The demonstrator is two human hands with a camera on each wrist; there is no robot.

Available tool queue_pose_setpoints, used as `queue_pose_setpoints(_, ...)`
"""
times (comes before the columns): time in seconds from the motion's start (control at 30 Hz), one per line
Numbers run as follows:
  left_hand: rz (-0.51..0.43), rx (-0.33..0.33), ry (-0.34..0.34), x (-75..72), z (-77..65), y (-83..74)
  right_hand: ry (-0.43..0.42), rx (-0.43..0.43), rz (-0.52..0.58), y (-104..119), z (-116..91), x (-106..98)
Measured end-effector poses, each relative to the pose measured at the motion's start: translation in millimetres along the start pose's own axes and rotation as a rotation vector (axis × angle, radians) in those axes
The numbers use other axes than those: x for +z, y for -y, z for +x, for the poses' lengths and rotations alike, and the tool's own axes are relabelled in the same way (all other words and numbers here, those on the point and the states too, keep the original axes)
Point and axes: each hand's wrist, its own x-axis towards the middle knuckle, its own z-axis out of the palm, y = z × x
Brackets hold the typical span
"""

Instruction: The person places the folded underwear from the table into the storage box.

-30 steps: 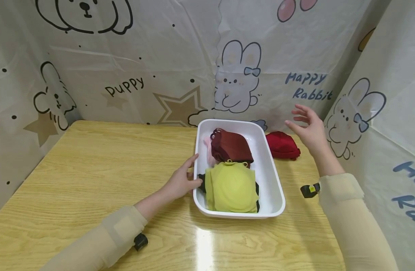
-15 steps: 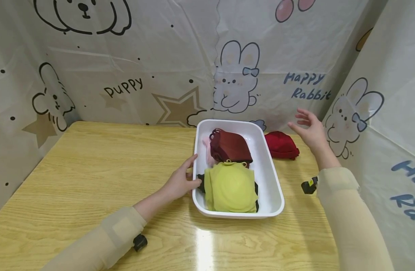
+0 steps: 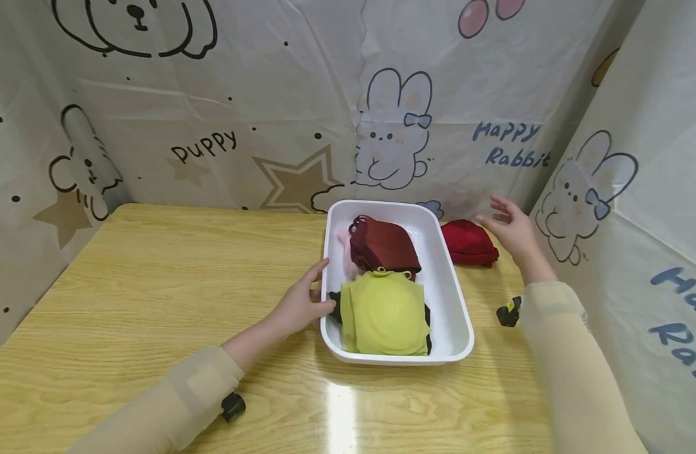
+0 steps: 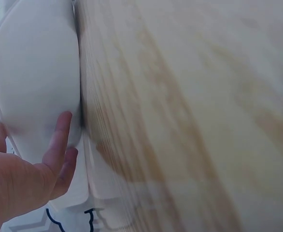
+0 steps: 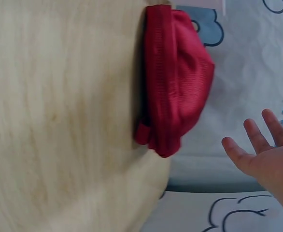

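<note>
In the head view my left hand (image 3: 299, 306) holds the left rim of a white plastic tub (image 3: 458, 315), thumb over the edge. The left wrist view shows its fingers against the tub's outer wall (image 4: 40, 63). My right hand (image 3: 515, 233) hovers with spread fingers above and right of a folded red cloth item (image 3: 469, 243) with a thick band along its lower edge. A gap shows between that hand (image 5: 272, 150) and the red cloth (image 5: 180, 77) in the right wrist view. Inside the tub, a yellow cloth item (image 3: 384, 315) with small loops lies in front of a brownish-red one (image 3: 387, 246).
Pink fabric (image 3: 348, 252) and black fabric (image 3: 335, 308) peek out around the items in the tub. All stands on a wood-grain table (image 3: 211, 271). Printed sheeting (image 3: 268, 82) rises behind the table and at both sides. The red cloth lies near the back edge.
My right hand has come down a little and closer to the red cloth. The left hand keeps its hold on the tub, and the head view has shifted slightly.
</note>
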Motion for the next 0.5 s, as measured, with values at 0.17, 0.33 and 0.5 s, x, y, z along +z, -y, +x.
queue_pose_setpoints(0.17, 0.003, 0.001, 0.002, -1.1, -0.7, 0.3, 0.004, 0.034, 0.036, -12.9, 0.7, 6.9)
queue_pose_setpoints(0.33, 0.008, -0.001, -0.001, -1.4, -1.3, -1.2, 0.007, 0.034, 0.045, -23.7, 1.4, 12.0)
queue_pose_setpoints(0.5, 0.002, 0.000, 0.004, -0.9, -1.4, -1.7, 0.007, 0.060, 0.029, -30.1, 0.7, 16.9)
